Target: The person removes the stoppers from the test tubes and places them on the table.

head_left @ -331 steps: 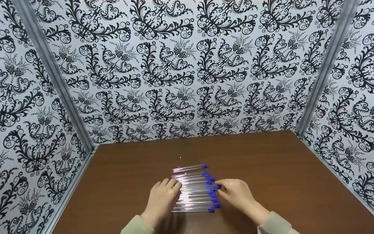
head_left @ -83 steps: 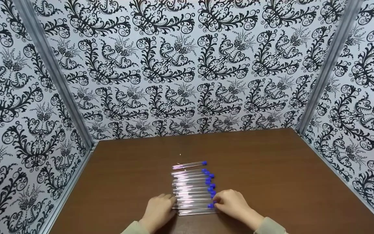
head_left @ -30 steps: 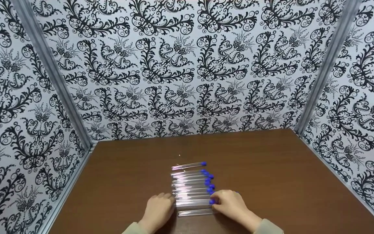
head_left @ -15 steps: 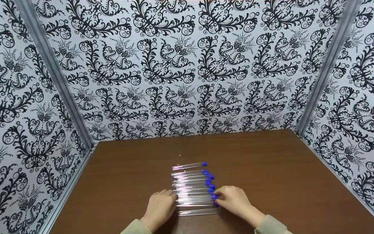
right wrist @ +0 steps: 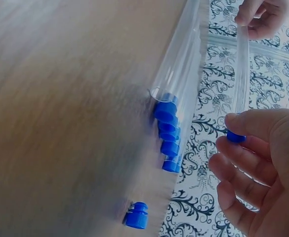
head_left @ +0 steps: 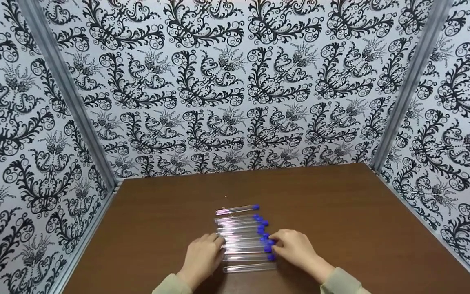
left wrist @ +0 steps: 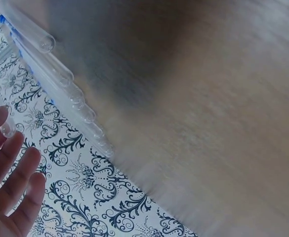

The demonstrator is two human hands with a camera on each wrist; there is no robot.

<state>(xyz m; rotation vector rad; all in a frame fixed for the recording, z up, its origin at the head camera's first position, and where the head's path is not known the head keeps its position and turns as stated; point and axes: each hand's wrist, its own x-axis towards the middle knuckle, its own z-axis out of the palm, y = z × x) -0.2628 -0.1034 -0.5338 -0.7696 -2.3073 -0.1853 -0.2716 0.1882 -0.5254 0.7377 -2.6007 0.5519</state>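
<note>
at left, a left hand [head_left: 202,255] in a pale green sleeve [head_left: 173,284] is pinching the rounded end of a slender, clear tube with a blue cap [right wrist: 241,74] between thumb and index finger, its other fingers spreading loosely. that tube is spanning the gap between both hands, raised above a brown wood-grain tabletop [head_left: 157,212]. at center, a row of clear tubes with blue caps [head_left: 238,230] is lying below, caps pointing right, one tube resting slightly apart at the far end. a clear uncapped tube [head_left: 249,268] is lying at the near end, its open mouth facing right. farther right, a loose blue cap [right wrist: 137,216] is sitting apart from the row, while the right hand [head_left: 298,248] is pinching the raised tube's capped end.
</note>
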